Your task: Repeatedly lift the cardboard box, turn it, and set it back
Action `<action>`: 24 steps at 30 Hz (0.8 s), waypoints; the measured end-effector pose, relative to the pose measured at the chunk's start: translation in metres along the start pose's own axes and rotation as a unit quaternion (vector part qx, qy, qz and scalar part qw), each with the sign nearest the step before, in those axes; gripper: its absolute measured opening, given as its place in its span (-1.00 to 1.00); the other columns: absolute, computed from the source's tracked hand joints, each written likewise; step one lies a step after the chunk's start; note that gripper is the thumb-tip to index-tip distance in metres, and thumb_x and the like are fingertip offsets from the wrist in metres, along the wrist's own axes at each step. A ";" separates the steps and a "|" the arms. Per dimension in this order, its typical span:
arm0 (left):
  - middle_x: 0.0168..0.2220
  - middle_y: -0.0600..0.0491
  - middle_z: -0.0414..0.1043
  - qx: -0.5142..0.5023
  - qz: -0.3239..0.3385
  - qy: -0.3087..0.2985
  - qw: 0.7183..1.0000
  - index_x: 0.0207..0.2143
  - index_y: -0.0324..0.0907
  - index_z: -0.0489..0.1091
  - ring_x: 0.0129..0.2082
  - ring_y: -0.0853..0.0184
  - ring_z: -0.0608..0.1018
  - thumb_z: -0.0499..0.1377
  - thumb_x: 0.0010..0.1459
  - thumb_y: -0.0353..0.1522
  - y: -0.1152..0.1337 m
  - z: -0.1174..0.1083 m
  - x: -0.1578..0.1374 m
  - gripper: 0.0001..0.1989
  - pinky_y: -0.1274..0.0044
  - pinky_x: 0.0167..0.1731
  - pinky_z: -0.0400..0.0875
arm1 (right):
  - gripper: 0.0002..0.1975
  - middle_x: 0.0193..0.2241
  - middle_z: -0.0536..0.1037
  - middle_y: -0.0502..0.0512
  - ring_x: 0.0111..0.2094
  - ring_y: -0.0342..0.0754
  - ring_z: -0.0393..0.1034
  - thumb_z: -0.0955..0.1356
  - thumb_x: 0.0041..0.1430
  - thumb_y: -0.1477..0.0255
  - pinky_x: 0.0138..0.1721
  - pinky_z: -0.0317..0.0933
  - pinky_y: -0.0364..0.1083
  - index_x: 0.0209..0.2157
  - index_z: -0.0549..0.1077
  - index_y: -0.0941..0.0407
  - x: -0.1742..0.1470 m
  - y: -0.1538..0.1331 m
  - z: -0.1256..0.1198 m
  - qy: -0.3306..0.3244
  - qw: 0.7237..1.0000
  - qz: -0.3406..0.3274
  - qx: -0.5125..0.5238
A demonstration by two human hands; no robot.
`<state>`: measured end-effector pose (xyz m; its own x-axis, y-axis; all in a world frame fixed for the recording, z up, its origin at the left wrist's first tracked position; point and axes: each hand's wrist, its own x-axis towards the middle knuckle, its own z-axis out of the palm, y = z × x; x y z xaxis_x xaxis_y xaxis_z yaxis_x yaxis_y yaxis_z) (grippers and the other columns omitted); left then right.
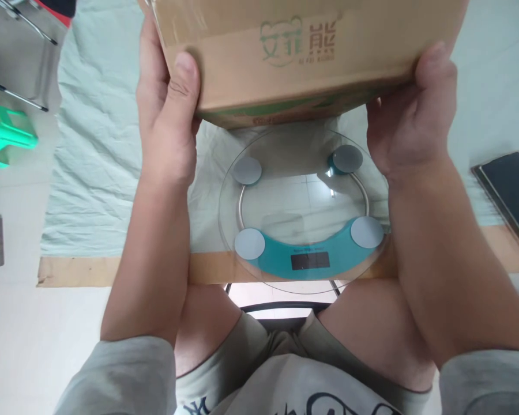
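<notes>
A brown cardboard box (294, 52) with green and grey printed characters fills the top of the head view, lifted off the surface. My left hand (166, 109) grips its left side with the thumb on the front face. My right hand (409, 115) grips its right corner. Right under the box lies a round glass scale (303, 213) with a teal display band, a dark blank screen and silver round pads. The scale rests at the near edge of a table covered by a pale green cloth (95, 173).
A dark phone or tablet (510, 193) lies on the cloth at the right. A green plastic stool (4, 135) and metal chair legs (17, 92) stand on the floor at the left. My knees and a chair edge sit below the table edge (78, 271).
</notes>
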<state>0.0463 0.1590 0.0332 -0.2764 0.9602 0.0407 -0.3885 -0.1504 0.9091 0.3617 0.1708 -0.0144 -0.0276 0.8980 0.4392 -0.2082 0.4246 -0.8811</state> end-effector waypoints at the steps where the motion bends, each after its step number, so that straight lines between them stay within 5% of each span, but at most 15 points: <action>1: 0.54 0.26 0.40 0.005 -0.004 0.004 1.000 0.56 0.31 0.32 0.79 0.14 0.17 0.40 0.40 -0.04 -0.003 0.001 -0.001 -0.26 0.32 0.79 0.27 | -0.29 0.54 0.45 -0.22 0.80 0.04 0.15 0.53 0.16 -0.23 0.92 0.15 0.12 0.19 0.54 -0.13 0.000 0.001 0.002 0.015 1.000 0.023 0.002; 5: 0.51 0.31 0.42 0.021 -0.012 -0.003 1.000 0.45 0.30 0.41 0.78 0.17 0.19 0.33 0.40 -0.14 -0.025 0.009 -0.009 -0.39 0.33 0.76 0.33 | -0.13 0.55 0.43 -0.10 0.77 0.08 0.17 0.53 0.00 -0.36 0.85 0.24 0.11 0.17 0.51 -0.09 0.002 0.006 0.007 0.026 0.999 0.014 0.023; 11: 0.60 0.31 0.42 0.089 0.013 -0.151 0.985 0.25 0.05 0.47 0.73 0.22 0.30 -0.04 0.64 -0.32 -0.042 0.002 -0.011 -0.65 0.39 0.78 0.29 | -0.28 0.64 0.33 -0.27 0.71 -0.05 0.27 0.45 0.17 -0.21 0.70 0.42 0.09 0.23 0.34 -0.18 0.000 -0.003 0.012 0.018 0.994 0.095 -0.050; 15: 0.64 0.35 0.41 0.037 -0.015 -0.130 0.991 0.26 0.03 0.51 0.74 0.22 0.31 0.07 0.61 -0.36 -0.041 0.002 -0.013 -0.68 0.29 0.90 -0.03 | -0.14 0.69 0.22 -0.36 0.75 -0.12 0.18 0.47 0.10 -0.21 0.70 0.41 0.05 0.36 0.26 -0.28 -0.001 0.000 0.004 0.006 0.990 0.124 -0.060; 18: 0.69 0.27 0.34 0.055 -0.015 -0.119 0.991 0.32 -0.02 0.50 0.74 0.16 0.33 0.05 0.60 -0.35 -0.038 0.004 -0.014 -0.62 0.21 0.90 0.00 | -0.11 0.69 0.21 -0.38 0.76 -0.11 0.18 0.51 0.09 -0.25 0.65 0.46 0.04 0.37 0.28 -0.30 -0.002 0.003 -0.001 0.016 0.990 0.134 -0.033; 21: 0.67 0.39 0.36 0.117 -0.031 -0.111 0.986 0.34 0.08 0.51 0.68 0.17 0.39 0.14 0.49 -0.32 -0.033 0.001 -0.012 -0.57 0.38 0.60 0.49 | -0.29 0.65 0.30 -0.41 0.69 -0.18 0.29 0.41 0.33 -0.19 0.52 0.50 -0.01 0.41 0.31 -0.31 -0.004 -0.001 -0.001 0.028 0.990 0.132 -0.033; 24: 0.39 0.28 0.61 0.137 -0.029 -0.061 0.988 0.26 0.06 0.50 0.39 0.20 0.60 0.20 0.34 -0.33 -0.026 -0.005 -0.012 -0.54 0.43 0.16 0.56 | -0.51 0.52 0.53 -0.26 0.44 -0.21 0.53 0.23 0.54 0.08 0.19 0.48 -0.09 0.37 0.44 -0.20 -0.002 -0.012 0.004 0.122 0.977 0.175 -0.030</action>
<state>0.0551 0.1505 0.0074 -0.1456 0.9892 0.0196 -0.1424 -0.0406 0.9890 0.3605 0.1636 -0.0041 0.1483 0.9871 0.0608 -0.1689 0.0859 -0.9819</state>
